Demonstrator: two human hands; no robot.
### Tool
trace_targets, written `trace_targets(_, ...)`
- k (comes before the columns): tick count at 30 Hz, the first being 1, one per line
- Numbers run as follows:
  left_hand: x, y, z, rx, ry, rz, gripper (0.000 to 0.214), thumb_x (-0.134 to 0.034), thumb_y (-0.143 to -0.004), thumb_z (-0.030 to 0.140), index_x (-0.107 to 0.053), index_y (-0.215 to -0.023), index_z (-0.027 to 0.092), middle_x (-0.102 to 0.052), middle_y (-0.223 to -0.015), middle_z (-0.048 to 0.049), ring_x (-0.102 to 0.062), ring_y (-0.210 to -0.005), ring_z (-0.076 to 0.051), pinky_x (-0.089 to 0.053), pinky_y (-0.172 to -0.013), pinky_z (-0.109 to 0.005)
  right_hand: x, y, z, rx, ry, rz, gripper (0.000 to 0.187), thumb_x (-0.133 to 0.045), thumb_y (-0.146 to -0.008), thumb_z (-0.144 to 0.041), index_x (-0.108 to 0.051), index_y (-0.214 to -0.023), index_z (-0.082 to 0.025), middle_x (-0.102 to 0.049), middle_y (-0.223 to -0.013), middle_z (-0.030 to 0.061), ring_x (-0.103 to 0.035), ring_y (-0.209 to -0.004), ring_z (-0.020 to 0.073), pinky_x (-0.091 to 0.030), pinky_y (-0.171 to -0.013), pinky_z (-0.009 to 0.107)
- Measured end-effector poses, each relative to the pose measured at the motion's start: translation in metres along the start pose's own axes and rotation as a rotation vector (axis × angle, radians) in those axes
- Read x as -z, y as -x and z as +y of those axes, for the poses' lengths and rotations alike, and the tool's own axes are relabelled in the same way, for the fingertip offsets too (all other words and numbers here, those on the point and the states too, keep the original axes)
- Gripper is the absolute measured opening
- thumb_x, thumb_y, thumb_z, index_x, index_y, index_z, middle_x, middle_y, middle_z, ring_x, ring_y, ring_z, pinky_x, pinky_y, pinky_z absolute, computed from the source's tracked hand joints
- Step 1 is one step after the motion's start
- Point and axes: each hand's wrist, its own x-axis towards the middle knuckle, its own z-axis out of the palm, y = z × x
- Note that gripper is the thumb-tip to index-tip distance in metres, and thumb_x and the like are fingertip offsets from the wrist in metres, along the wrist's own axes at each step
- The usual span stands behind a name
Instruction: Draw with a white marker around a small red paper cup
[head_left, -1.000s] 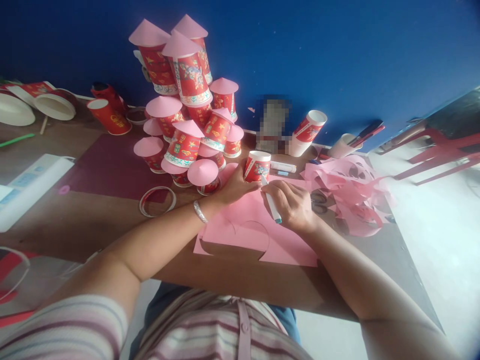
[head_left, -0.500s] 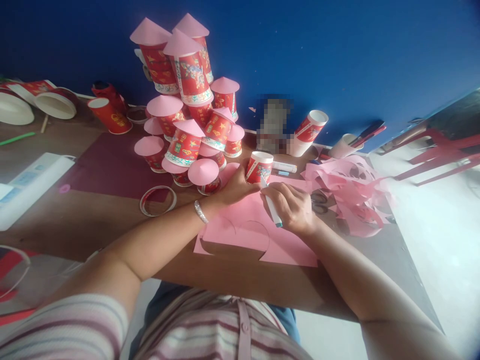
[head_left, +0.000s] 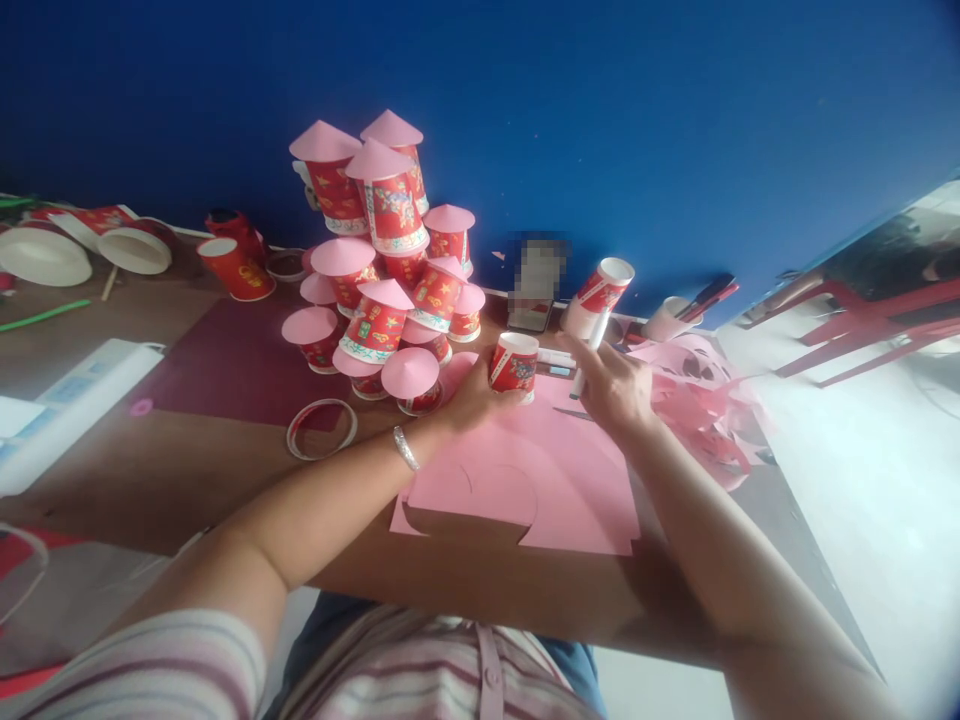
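Observation:
My left hand [head_left: 471, 393] is closed round a small red paper cup [head_left: 514, 362] that stands upside down on a pink paper sheet [head_left: 540, 480]. My right hand [head_left: 611, 385] is to the right of the cup, lifted off the sheet, and holds a white marker pen [head_left: 587, 347] between its fingers. Semicircular cut-outs show along the sheet's near edge. A pile of red cups with pink cone lids [head_left: 379, 260] rises just left of the held cup.
Pink paper scraps [head_left: 694, 400] lie to the right. A red cup [head_left: 600, 290] lies tipped by the blue wall [head_left: 525, 100]. A cut cup rim ring [head_left: 321, 428] and a white box [head_left: 67, 405] sit left. White plates [head_left: 45, 255] rest at far left.
My right hand lifted the marker from the pink sheet and moved up and to the right. The left hand stays on the cup. The camera tilted, so the scene sits lower.

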Motion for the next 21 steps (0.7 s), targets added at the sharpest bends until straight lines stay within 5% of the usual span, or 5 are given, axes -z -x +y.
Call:
trace_targets(4,0.0,0.0,0.002,0.03,0.01,0.041,0.048,-0.085,-0.074,0.035,-0.059,-0.112,0.021,-0.067,-0.103,-0.0021,-0.063,-0.091,-0.019,-0.054,-0.081,-0.035,-0.03,-0.002,0.025,0.123,0.057,-0.144,0.04,-0.048,-0.1,-0.006,-0.068,-0.131,-0.02,-0.081,-0.106,0.0104,-0.071,-0.093,0.0207,-0.048,-0.067,0.031)
trace_targets(6,0.001,0.0,0.002,0.033,-0.002,0.055,0.046,-0.085,-0.074,0.034,-0.059,-0.109,0.021,-0.066,-0.099,-0.0007,-0.062,-0.087,-0.018,-0.053,-0.079,-0.034,-0.041,-0.01,0.033,0.179,0.053,-0.215,0.035,-0.051,-0.102,-0.007,-0.069,-0.128,-0.021,-0.081,-0.123,0.0124,-0.068,-0.119,0.0249,-0.052,-0.085,0.036)
trace_targets(9,0.001,0.0,0.001,0.039,0.013,0.051,0.048,-0.086,-0.074,0.034,-0.059,-0.112,0.021,-0.065,-0.099,-0.0004,-0.061,-0.087,-0.017,-0.053,-0.08,-0.034,-0.055,-0.024,0.042,0.293,0.053,-0.301,0.031,-0.052,-0.103,-0.007,-0.07,-0.124,-0.02,-0.082,-0.121,0.0118,-0.059,-0.139,0.0267,-0.047,-0.105,0.042)
trace_targets(16,0.001,-0.001,-0.001,0.057,0.037,0.078,0.052,-0.089,-0.071,0.035,-0.059,-0.111,0.02,-0.065,-0.098,-0.0004,-0.062,-0.088,-0.017,-0.053,-0.08,-0.032,-0.077,-0.036,0.055,0.334,0.021,-0.427,0.032,-0.047,-0.101,-0.003,-0.073,-0.114,-0.014,-0.082,-0.102,0.0139,-0.057,-0.142,0.0295,-0.046,-0.109,0.048)
trace_targets(21,0.001,0.0,-0.001,0.083,0.041,0.059,0.05,-0.088,-0.073,0.035,-0.059,-0.109,0.02,-0.065,-0.099,-0.0007,-0.062,-0.088,-0.016,-0.052,-0.079,-0.032,-0.081,-0.038,0.064,0.242,-0.014,-0.414,0.034,-0.044,-0.102,-0.005,-0.075,-0.114,-0.015,-0.081,-0.115,0.0168,-0.056,-0.143,0.0316,-0.047,-0.11,0.05)
